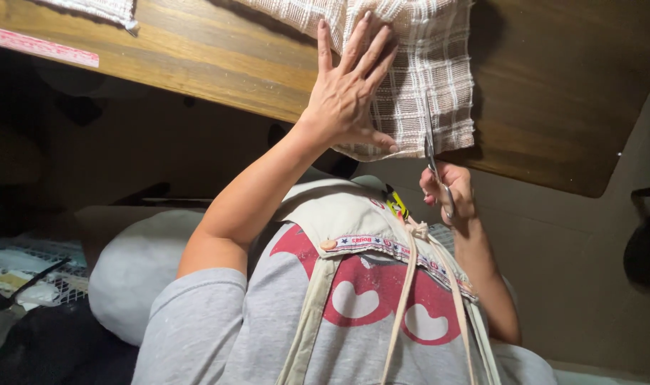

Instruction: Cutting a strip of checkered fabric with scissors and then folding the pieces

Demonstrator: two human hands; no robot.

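A beige and white checked woven cloth lies on a brown wooden table, its lower edge hanging just over the near table edge. My left hand presses flat on the cloth, fingers spread and thumb near the cloth's edge. Below the table edge, my right hand grips the handles of metal scissors. The blades point up into the cloth's lower edge, just right of my left thumb. My grey shirt and pale apron fill the bottom of the view.
A pink measuring tape lies on the table's left part, and another checked cloth piece sits at the top left. A white cushion-like bundle and a wire mesh tray are lower left. A dark object is at right.
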